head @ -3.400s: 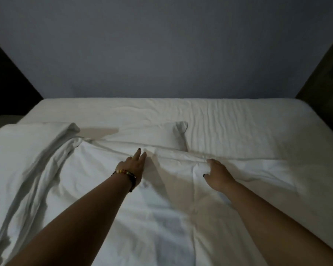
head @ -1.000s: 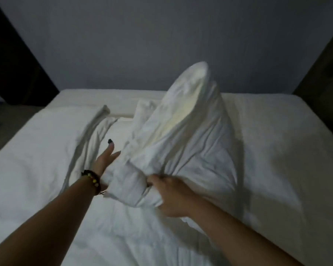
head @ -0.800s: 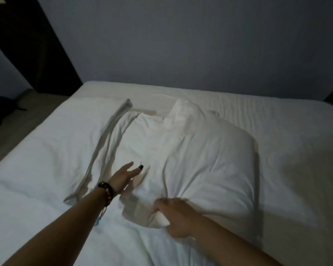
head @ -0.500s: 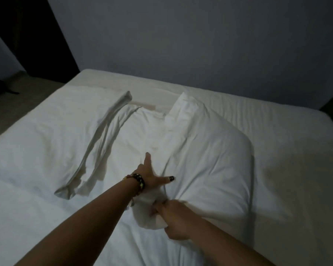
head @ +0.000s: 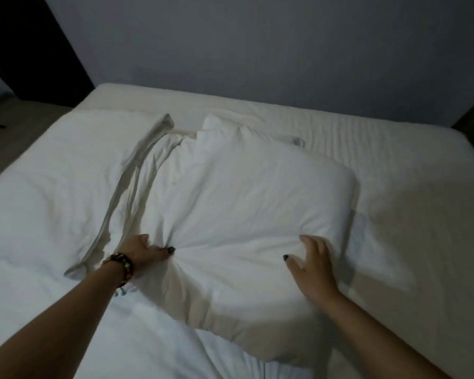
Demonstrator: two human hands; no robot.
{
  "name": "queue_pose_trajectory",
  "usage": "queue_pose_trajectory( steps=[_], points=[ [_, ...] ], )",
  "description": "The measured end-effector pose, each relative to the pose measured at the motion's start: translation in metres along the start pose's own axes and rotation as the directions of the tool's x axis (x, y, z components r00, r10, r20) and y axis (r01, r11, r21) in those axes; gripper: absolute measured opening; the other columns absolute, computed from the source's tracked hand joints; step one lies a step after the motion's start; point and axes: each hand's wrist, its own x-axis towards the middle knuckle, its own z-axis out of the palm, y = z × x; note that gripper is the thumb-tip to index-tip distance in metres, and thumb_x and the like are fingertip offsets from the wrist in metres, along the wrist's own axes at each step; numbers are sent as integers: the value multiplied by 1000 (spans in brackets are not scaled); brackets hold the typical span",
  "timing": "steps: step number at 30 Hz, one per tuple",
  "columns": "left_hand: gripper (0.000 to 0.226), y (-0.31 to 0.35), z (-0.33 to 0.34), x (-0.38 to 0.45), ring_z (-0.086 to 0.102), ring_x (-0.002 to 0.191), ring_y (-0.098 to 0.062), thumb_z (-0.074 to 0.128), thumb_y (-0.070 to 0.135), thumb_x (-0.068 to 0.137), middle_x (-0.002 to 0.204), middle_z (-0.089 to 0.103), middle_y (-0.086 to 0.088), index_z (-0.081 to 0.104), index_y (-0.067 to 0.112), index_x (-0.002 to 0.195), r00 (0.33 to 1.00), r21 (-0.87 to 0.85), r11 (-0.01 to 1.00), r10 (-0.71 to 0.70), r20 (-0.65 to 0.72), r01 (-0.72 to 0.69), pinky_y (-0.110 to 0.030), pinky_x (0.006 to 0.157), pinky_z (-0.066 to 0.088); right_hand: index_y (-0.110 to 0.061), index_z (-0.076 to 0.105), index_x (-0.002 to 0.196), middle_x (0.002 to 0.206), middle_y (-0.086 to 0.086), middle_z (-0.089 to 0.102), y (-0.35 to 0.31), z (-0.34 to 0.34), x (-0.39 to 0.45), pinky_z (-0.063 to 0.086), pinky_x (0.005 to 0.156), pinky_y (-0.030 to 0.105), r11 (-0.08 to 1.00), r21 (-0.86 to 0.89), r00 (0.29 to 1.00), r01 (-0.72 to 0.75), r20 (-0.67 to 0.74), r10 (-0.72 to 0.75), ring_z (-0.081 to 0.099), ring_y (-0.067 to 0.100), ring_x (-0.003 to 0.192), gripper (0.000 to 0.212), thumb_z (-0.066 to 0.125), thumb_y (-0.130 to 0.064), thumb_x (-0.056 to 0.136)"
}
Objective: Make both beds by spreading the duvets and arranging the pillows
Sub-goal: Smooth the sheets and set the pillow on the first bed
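A white pillow (head: 244, 203) lies flat in the middle of the bed, on top of the white duvet (head: 52, 187). My left hand (head: 143, 251), with a beaded bracelet at the wrist, grips the pillow's left side; creases radiate from its fingers. On the pillow's near right part rests my right hand (head: 312, 266), its fingers spread and relaxed. The duvet has a folded-back edge (head: 137, 170) running left of the pillow. Behind the pillow a corner of another white piece (head: 296, 139) peeks out.
The bare white sheet of the mattress (head: 394, 149) shows at the head and right of the bed. A grey wall (head: 257, 50) stands behind the bed. Floor (head: 17, 124) and a dark panel (head: 25, 36) lie to the left.
The pillow, pulled up from under the duvet and held upright, now lies flat. My right hand let go of its corner and slid right; my left hand took hold of the left side.
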Motion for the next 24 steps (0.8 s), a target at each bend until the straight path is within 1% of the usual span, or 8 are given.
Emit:
queue_pose_trajectory(
  steps=[3, 6, 8, 11, 14, 18, 21, 24],
  points=[
    [70, 3, 12, 6, 58, 97, -29, 77, 60, 66, 111, 61, -15, 58, 1, 100, 1000, 193, 981, -24, 11, 22, -34, 81, 47, -5, 43, 136, 142, 17, 34, 22, -6, 18, 28, 109, 38, 969, 10, 965, -248, -88, 247, 32, 34, 133, 71, 76, -28, 78],
    [114, 37, 25, 9, 38, 132, -31, 89, 43, 57, 145, 37, -18, 28, 4, 144, 996, 69, 995, 74, -47, -70, -37, 107, 35, -5, 38, 140, 146, 19, 30, 27, -12, 24, 32, 106, 45, 831, 177, 825, -528, -127, 551, 31, 38, 134, 87, 79, -43, 73],
    [135, 62, 32, 20, 29, 139, -26, 91, 44, 52, 150, 30, -12, 6, 8, 151, 982, 2, 982, 187, -11, -187, -35, 113, 28, -2, 37, 141, 144, 22, 38, 49, -10, 32, 37, 105, 45, 642, 317, 676, -698, -7, 737, 39, 40, 130, 102, 79, -57, 66],
    [152, 89, 47, 42, 38, 135, -19, 84, 67, 47, 148, 36, -5, -20, 20, 148, 984, -230, 969, 119, 131, -86, -36, 115, 29, -12, 60, 124, 117, 11, 64, 88, -7, 30, 50, 95, 47, 420, 441, 571, -793, 296, 766, 62, 32, 106, 100, 73, -79, 51],
    [130, 95, 63, 64, 43, 129, -22, 80, 52, 67, 144, 38, -10, -10, 9, 149, 997, -264, 964, 44, 70, -25, -35, 111, 33, -18, 66, 98, 99, 7, 69, 105, -15, 26, 51, 90, 44, 396, 451, 587, -800, 450, 673, 64, 31, 97, 54, 66, -67, 74],
    [129, 87, 88, 89, 51, 120, -36, 70, 81, 44, 135, 50, -16, 24, 14, 144, 997, -70, 995, -73, -32, 70, -45, 104, 41, -18, 64, 108, 103, 5, 69, 121, -16, 39, 51, 86, 39, 406, 495, 629, -768, 469, 620, 63, 26, 97, 43, 65, -53, 83],
    [138, 85, 113, 103, 34, 136, -38, 65, 85, 46, 153, 29, -15, 2, 24, 152, 985, 5, 986, -169, -31, 169, -48, 113, 29, -22, 62, 120, 114, 1, 69, 138, -2, 53, 48, 96, 44, 383, 512, 626, -769, 479, 616, 63, 25, 105, 77, 80, -64, 58],
    [138, 80, 125, 114, 26, 141, -37, 70, 79, 44, 157, 20, -12, 5, 24, 153, 981, -23, 982, -186, -45, 185, -50, 115, 24, -22, 54, 134, 131, 2, 60, 158, 20, 64, 43, 103, 48, 389, 540, 647, -746, 454, 613, 58, 26, 115, 111, 85, -70, 39]
  ],
)
